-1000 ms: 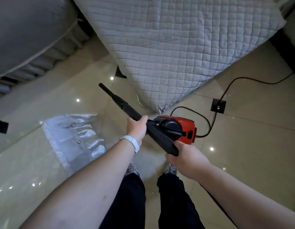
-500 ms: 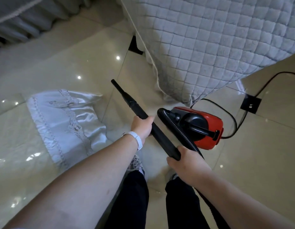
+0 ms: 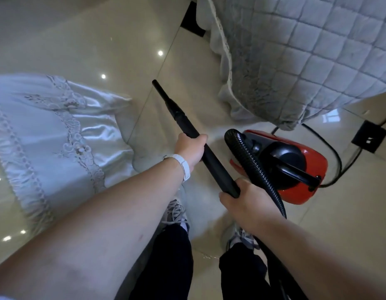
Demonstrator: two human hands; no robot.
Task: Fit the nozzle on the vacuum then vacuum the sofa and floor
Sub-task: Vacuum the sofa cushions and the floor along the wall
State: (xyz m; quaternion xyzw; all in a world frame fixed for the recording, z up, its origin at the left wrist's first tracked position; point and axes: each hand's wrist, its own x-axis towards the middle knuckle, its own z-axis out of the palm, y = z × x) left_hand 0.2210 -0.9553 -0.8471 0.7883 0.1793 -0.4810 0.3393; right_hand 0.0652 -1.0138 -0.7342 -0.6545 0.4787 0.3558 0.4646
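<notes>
Between both hands, the black wand [image 3: 206, 154] runs diagonally, nozzle [image 3: 165, 98] already on its far end, tip near the floor [image 3: 101, 40]. Left hand [image 3: 190, 149] grip is wrapped around mid-wand to steer; right hand [image 3: 244, 198] grip is closed over the rear end where the hose [image 3: 250, 163] joins, likely for push. Red vacuum [image 3: 296, 165] sits just right of the right grip, by the quilted sofa cover [image 3: 317, 57]. White cloth [image 3: 53, 131] lies left of the left grip.
</notes>
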